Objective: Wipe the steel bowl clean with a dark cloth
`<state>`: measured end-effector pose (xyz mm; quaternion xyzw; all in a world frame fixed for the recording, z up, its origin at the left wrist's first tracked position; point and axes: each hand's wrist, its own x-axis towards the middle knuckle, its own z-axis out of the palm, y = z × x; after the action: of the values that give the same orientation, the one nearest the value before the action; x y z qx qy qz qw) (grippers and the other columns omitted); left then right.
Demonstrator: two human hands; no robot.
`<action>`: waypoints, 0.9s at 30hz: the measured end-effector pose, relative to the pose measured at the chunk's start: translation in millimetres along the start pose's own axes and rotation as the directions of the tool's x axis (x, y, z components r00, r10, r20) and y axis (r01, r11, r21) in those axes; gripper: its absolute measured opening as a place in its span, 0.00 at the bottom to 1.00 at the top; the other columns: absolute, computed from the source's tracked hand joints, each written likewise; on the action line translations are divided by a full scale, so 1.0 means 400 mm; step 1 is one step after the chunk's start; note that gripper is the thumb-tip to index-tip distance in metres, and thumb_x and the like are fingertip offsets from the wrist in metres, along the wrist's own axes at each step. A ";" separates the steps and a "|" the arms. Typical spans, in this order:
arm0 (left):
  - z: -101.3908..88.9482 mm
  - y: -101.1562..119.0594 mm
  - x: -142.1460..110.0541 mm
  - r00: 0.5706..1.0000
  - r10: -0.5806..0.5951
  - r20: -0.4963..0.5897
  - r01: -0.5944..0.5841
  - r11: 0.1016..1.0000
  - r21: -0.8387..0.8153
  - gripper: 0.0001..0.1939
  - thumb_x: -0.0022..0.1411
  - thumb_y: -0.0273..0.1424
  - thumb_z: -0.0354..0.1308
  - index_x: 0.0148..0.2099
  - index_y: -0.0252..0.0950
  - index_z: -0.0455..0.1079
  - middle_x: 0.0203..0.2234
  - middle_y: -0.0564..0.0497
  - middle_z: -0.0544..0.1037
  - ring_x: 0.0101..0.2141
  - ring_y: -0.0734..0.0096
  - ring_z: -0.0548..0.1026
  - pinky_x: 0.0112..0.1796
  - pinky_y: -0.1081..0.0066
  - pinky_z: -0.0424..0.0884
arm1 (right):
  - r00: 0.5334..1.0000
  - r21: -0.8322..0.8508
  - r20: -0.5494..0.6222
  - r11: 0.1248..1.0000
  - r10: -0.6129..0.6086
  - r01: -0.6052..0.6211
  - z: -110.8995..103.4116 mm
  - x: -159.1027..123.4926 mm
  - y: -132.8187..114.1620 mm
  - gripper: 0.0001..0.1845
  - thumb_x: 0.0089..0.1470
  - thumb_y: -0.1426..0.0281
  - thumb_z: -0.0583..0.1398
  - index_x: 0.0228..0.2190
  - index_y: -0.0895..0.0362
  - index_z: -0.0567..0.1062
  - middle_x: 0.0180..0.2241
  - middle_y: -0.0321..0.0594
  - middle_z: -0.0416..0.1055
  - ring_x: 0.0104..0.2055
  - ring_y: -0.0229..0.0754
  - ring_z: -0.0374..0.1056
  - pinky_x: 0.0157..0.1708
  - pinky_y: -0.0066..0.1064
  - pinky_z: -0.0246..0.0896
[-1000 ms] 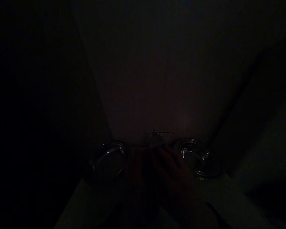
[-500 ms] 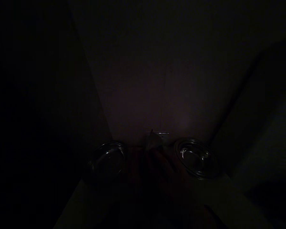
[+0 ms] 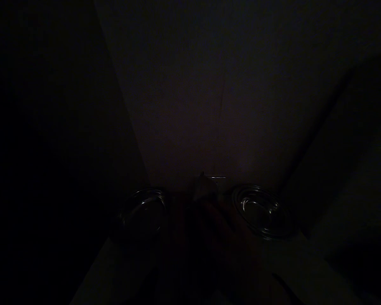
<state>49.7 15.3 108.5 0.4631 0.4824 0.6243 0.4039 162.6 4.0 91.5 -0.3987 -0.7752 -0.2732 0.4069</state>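
The scene is very dark, so outlines are faint. A small pale thing with a pointed top point(image 3: 205, 188) is at the lower centre; its kind is not clear. My right hand point(image 3: 227, 233) reaches up to it from the right, its bent fingers at the thing's lower edge and seemingly gripping it. Close by on the left, my left hand point(image 3: 177, 224) is a dim shape whose fingers are lost in shadow. A shiny round bowl point(image 3: 146, 201) stands left of my hands, and another shiny bowl point(image 3: 260, 231) with a wide rim stands to their right.
Both bowls rest on a dim tabletop point(image 3: 305, 267). Behind it rises a large plain panel point(image 3: 184, 127) with a thin vertical seam. A thin bright line point(image 3: 216, 177) shows just behind the pale thing. Dark surfaces slope along both sides.
The picture is slightly darker. My right hand's fingers have shifted slightly around the pale thing, which shows a little differently; the bowls stay put.
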 end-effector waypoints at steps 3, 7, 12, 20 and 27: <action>-0.005 -0.009 0.011 0.999 0.034 -0.016 -0.035 0.998 -0.051 0.17 0.63 0.37 0.52 0.50 0.33 0.67 0.44 0.45 0.72 0.40 0.68 0.73 0.39 0.62 0.72 | 1.000 0.012 0.009 1.000 -0.015 0.015 -0.001 -0.004 -0.005 0.17 0.59 0.73 0.51 0.47 0.58 0.73 0.47 0.47 0.71 0.49 0.51 0.61 0.41 0.43 0.68; 0.005 -0.024 0.001 0.998 0.062 -0.023 -0.064 0.994 -0.085 0.16 0.63 0.37 0.52 0.49 0.33 0.67 0.42 0.46 0.73 0.38 0.68 0.73 0.38 0.63 0.73 | 0.998 0.055 0.063 0.998 0.033 -0.036 -0.018 0.013 0.037 0.20 0.58 0.72 0.53 0.51 0.62 0.70 0.51 0.49 0.67 0.49 0.53 0.60 0.40 0.44 0.69; 0.009 -0.030 -0.005 0.996 0.083 -0.023 -0.085 0.992 -0.098 0.16 0.63 0.37 0.52 0.49 0.33 0.67 0.43 0.46 0.73 0.39 0.68 0.73 0.38 0.64 0.72 | 0.995 0.086 0.067 0.994 0.069 -0.074 -0.024 0.025 0.050 0.19 0.58 0.73 0.52 0.50 0.65 0.70 0.50 0.51 0.67 0.49 0.53 0.60 0.41 0.46 0.68; -0.009 -0.018 0.023 0.993 0.111 -0.036 -0.114 0.989 -0.093 0.16 0.63 0.36 0.52 0.51 0.34 0.66 0.45 0.45 0.72 0.41 0.67 0.73 0.40 0.62 0.72 | 0.999 0.064 -0.033 0.997 -0.042 0.044 0.000 -0.007 -0.020 0.17 0.58 0.75 0.53 0.48 0.60 0.72 0.50 0.44 0.69 0.48 0.51 0.60 0.40 0.42 0.68; 0.008 -0.006 -0.009 0.993 0.113 -0.025 -0.115 0.990 -0.083 0.15 0.64 0.36 0.52 0.49 0.34 0.67 0.44 0.45 0.72 0.40 0.68 0.73 0.40 0.63 0.72 | 0.997 0.092 0.038 0.993 0.075 -0.078 -0.018 0.019 0.036 0.19 0.58 0.73 0.53 0.50 0.64 0.69 0.51 0.51 0.66 0.50 0.53 0.59 0.41 0.45 0.68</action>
<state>54.0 13.3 105.8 0.4662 0.4323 0.6707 0.3820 174.9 9.2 103.0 -0.4131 -0.7782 -0.2140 0.4219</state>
